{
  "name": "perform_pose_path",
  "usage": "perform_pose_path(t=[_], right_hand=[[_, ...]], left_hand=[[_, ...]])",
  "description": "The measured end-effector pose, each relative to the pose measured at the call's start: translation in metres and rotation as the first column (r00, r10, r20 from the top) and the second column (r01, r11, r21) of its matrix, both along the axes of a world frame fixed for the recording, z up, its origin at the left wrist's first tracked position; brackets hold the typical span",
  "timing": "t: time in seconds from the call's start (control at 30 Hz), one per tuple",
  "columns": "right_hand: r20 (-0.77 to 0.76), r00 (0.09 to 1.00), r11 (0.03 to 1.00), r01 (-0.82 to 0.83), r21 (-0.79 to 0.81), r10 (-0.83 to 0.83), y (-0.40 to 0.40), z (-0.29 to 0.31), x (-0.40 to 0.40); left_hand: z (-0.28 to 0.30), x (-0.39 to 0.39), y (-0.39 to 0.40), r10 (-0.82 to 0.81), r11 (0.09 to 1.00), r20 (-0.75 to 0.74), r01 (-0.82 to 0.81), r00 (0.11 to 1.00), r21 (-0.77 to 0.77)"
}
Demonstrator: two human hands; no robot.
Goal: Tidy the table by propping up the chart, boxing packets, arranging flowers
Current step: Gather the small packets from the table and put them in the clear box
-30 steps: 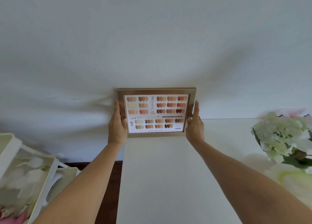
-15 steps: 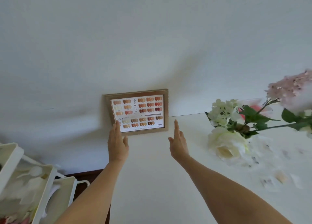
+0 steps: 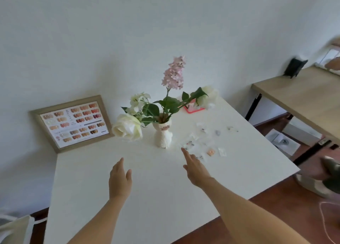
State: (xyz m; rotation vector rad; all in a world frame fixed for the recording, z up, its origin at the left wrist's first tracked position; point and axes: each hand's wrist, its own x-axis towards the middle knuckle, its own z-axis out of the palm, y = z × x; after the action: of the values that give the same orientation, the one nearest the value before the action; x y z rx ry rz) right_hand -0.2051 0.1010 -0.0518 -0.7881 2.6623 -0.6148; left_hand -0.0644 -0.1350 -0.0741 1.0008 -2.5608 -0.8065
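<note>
White wall backs your white table [image 3: 147,197]; at its far left corner the framed chart [image 3: 73,123] leans upright against that wall, propped. Your left hand [image 3: 119,181] hovers spread and empty. The vase of flowers [image 3: 162,133] stands mid-table. Your right hand [image 3: 196,167], fingers apart and holding nothing, points at the scattered packets [image 3: 206,142] just beyond it. Gather them gently toward you, pinching each flat; the red box [image 3: 194,107] waits behind the flowers.
</note>
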Motion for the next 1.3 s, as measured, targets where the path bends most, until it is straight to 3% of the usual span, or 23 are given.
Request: perform_pose_path(t=[0.23,0.53,0.77,0.93,1.13,1.3], right_hand=[[0.012,0.987,0.985,0.159,0.07,-0.16,0.133,-0.001,-0.038],[0.033,0.971,0.968,0.235,0.089,-0.238,0.195,-0.01,-0.108],[0.056,0.951,0.95,0.296,0.101,-0.303,0.211,-0.019,-0.193],[0.108,0.932,0.938,0.337,0.084,-0.345,0.21,-0.029,-0.237],[0.133,0.966,0.972,0.208,0.108,-0.221,0.197,-0.044,-0.3],[0.154,0.988,0.989,0.001,0.149,-0.024,0.184,-0.06,-0.354]], left_hand=[[-0.004,-0.058,0.13,-0.23,0.972,0.008,0.229,0.973,0.054],[-0.01,-0.165,0.187,-0.359,0.932,-0.002,0.359,0.933,0.049],[-0.024,-0.245,0.191,-0.266,0.963,0.065,0.261,0.962,0.073],[-0.033,-0.285,0.183,-0.214,0.977,0.204,0.204,0.955,0.068],[-0.045,-0.32,0.179,-0.138,0.989,0.373,0.146,0.918,0.007],[-0.047,-0.334,0.185,-0.014,0.997,0.36,0.038,0.933,-0.061]])
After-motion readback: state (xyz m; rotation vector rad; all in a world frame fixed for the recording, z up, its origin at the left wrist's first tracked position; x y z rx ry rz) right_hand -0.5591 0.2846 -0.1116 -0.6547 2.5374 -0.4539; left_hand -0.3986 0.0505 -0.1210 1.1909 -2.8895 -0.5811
